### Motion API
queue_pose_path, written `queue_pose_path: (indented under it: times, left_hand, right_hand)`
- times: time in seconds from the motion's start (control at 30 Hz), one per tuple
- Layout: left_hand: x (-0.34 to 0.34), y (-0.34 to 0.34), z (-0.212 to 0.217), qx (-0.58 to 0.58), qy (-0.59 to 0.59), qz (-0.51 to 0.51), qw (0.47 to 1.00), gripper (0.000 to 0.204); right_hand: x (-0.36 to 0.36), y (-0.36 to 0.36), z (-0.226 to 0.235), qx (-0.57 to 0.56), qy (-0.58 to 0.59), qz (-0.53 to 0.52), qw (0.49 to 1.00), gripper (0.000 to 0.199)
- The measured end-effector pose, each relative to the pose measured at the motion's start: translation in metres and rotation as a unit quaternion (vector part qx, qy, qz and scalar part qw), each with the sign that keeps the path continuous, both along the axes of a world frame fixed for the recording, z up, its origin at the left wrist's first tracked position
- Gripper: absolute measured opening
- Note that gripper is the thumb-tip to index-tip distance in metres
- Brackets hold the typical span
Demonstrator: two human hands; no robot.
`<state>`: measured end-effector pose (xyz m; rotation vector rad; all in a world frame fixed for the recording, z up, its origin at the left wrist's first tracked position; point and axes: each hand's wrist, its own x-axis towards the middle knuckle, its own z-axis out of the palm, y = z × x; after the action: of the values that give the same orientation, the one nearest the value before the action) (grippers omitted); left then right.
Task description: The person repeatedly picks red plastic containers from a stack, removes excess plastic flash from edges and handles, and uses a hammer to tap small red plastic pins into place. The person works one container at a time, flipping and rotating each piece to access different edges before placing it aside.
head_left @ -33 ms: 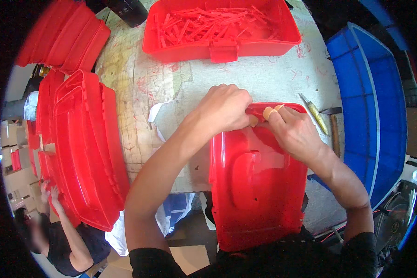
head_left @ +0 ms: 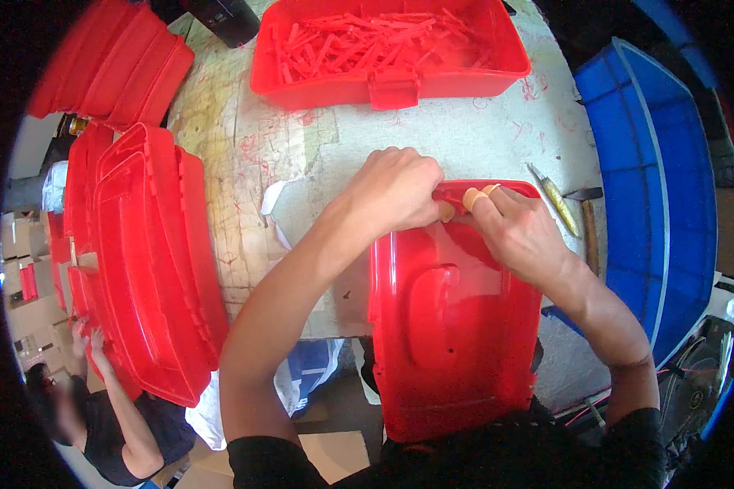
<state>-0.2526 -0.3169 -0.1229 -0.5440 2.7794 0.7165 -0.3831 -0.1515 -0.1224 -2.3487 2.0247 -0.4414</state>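
Observation:
A red plastic box lid point(head_left: 481, 326) with a handle-shaped moulding lies lengthwise in front of me, its near end against my body and its far end on the table. My left hand point(head_left: 404, 189) is closed, knuckles up, at the lid's far end. Beside it my right hand point(head_left: 514, 224) is closed too, fingers bent down inside the far rim. Tan covers wrap some fingertips. A bit of red plastic point(head_left: 460, 205) shows between the hands, but what the fingertips grip is hidden.
Across the table point(head_left: 359, 134) stands a red box point(head_left: 318, 94) full of thin red strips. Right lie a yellow-handled knife point(head_left: 556, 202) and a hammer point(head_left: 589, 228), beside a blue crate point(head_left: 636, 187). Stacked red lids point(head_left: 151, 269) stand left, near another person point(head_left: 130, 424).

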Motion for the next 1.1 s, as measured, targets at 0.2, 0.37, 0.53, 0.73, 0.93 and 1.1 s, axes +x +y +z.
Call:
queue_pose_path:
  times: [0.2,0.37,0.53,0.73,0.93,1.1]
  left_hand:
    - [0.002,-0.002,-0.006,0.001,0.039,-0.009,0.999,0.031]
    - [0.002,0.001,-0.007,-0.038,0.032,-0.007,0.999,0.027]
    - [-0.001,0.003,-0.004,-0.075,0.037,-0.01,0.996,0.025]
    - [-0.003,0.003,-0.005,-0.086,0.044,-0.013,0.995,0.023]
    - [-0.004,0.001,-0.01,-0.087,0.066,0.004,0.994,0.019]
    - [-0.007,0.0,-0.009,-0.063,0.052,0.018,0.997,0.024]
  right_hand:
    - [0.0,-0.003,-0.004,-0.019,0.013,0.009,1.0,0.015]
    - [0.002,-0.004,-0.004,0.093,-0.013,-0.068,0.993,0.019]
    - [0.008,-0.011,-0.005,0.115,-0.012,-0.112,0.987,0.021]
    - [0.017,-0.021,0.01,0.073,0.11,-0.089,0.987,0.01]
    - [0.023,-0.04,0.033,0.118,0.263,0.019,0.957,0.013]
    - [0.022,-0.035,0.01,0.099,0.091,-0.175,0.975,0.021]
